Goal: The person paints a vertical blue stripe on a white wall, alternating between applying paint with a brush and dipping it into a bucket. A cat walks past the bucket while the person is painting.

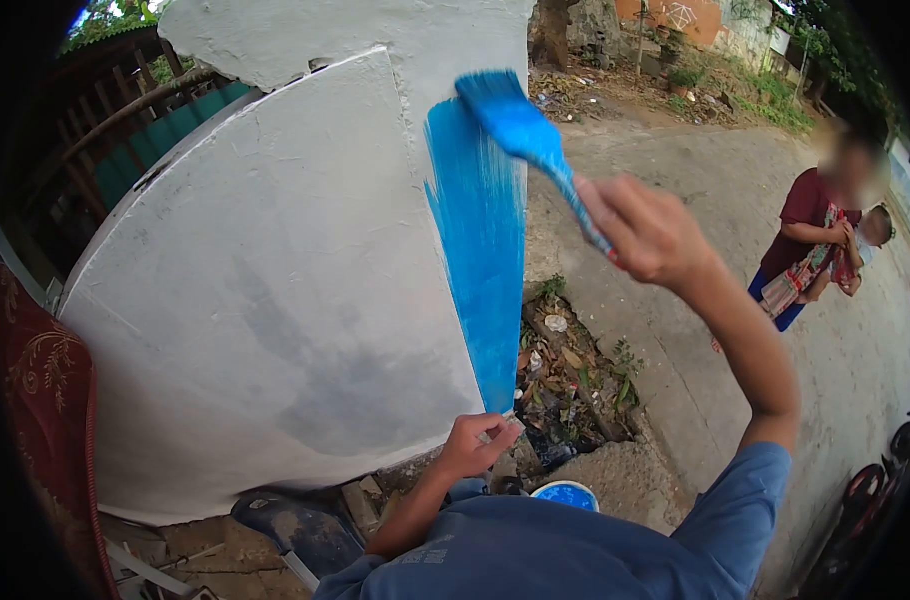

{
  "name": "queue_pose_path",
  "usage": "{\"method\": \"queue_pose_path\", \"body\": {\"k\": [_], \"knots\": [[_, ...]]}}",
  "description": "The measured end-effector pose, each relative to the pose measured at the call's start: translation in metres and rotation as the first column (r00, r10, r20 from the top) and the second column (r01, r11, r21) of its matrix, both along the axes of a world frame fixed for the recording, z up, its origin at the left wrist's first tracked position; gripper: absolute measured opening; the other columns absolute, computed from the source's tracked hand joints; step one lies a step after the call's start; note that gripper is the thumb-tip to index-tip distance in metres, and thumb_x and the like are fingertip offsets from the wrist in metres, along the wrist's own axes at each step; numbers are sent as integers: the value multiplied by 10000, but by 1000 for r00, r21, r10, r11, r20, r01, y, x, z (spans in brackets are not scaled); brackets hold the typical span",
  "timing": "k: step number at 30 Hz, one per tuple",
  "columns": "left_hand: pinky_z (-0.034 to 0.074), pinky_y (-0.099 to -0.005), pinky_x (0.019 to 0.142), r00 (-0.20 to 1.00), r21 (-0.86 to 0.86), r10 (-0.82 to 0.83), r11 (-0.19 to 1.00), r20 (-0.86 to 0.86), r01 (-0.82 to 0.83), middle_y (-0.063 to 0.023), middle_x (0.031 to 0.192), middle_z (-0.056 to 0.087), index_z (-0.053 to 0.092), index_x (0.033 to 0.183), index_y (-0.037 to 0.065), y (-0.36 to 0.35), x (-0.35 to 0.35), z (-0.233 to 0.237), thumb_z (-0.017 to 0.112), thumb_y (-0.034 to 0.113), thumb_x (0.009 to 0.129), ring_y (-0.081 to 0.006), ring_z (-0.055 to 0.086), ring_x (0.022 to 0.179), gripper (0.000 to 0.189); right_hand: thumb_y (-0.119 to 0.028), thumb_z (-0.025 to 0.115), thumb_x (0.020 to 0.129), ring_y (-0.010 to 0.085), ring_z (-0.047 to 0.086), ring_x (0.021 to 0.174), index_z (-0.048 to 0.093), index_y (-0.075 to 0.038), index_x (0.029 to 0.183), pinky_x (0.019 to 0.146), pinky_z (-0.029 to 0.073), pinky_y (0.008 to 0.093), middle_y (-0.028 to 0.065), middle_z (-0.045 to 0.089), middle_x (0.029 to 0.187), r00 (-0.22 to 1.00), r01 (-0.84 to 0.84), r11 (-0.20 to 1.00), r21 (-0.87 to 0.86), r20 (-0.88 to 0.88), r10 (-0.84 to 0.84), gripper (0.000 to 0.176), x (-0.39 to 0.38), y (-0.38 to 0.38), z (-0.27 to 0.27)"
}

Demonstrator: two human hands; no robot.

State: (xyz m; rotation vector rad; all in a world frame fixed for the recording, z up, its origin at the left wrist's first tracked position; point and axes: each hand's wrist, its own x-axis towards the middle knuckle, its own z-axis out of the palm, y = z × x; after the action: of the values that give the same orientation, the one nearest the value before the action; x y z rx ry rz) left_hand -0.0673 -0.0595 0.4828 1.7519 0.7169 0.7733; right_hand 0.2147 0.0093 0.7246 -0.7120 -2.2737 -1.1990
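A wide paintbrush [520, 125], coated in blue paint, is raised with its bristles against the upper part of a pale wall. My right hand [650, 230] is closed around its handle. Below the bristles a tall strip of wet-looking blue paint [480, 260] runs down the wall's narrow edge face, tapering toward the bottom. By the strip's lower end is my left hand [475, 446], its fingers curled together; whatever they hold, if anything, cannot be made out. An open bucket of blue paint [565, 494] stands low in front of me, partly hidden by my shirt.
The broad grey-white wall panel [265, 280] fills the left side. Leaves and litter lie in a broken-edged gutter [575, 375] beside the wall. A person [810, 230] carrying a child stands on the concrete at right. Red patterned upholstery [50, 400] is at far left.
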Motion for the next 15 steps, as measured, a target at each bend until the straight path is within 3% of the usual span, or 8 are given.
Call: {"method": "queue_pose_path", "body": {"k": [6, 8, 12, 15], "knots": [[474, -263, 586, 1000, -20, 20, 1000, 1, -20, -64, 680, 655, 624, 722, -9, 11, -15, -6, 600, 140, 921, -104, 607, 619, 250, -151, 600, 712, 192, 579, 738, 564, 126, 1142, 507, 514, 282, 92, 518, 845, 993, 81, 974, -211, 98, -61, 513, -4, 1, -103], [477, -262, 578, 1000, -21, 19, 1000, -4, -19, -67, 679, 653, 622, 726, -16, -8, -12, -12, 600, 149, 927, -106, 609, 612, 261, -157, 652, 713, 194, 595, 746, 558, 105, 1177, 480, 511, 277, 83, 530, 850, 986, 105, 913, -395, 164, -42, 542, -3, -27, -138], [478, -264, 583, 1000, -38, 2, 999, -19, -3, -64, 680, 652, 623, 730, -16, -12, -4, -9, 601, 154, 928, -101, 609, 622, 262, -184, 611, 764, 202, 601, 764, 590, 85, 1021, 552, 531, 292, 83, 558, 846, 985, 50, 808, -587, 162, 56, 372, -7, -41, -159], [478, -267, 584, 1000, -10, -18, 1000, -12, 18, -63, 681, 652, 625, 732, -13, -9, -5, -10, 602, 154, 928, -98, 610, 633, 258, -192, 616, 767, 202, 606, 760, 585, 68, 1006, 555, 534, 305, 78, 557, 829, 978, -15, 751, -660, 147, 149, 354, -11, -34, -173]]}}
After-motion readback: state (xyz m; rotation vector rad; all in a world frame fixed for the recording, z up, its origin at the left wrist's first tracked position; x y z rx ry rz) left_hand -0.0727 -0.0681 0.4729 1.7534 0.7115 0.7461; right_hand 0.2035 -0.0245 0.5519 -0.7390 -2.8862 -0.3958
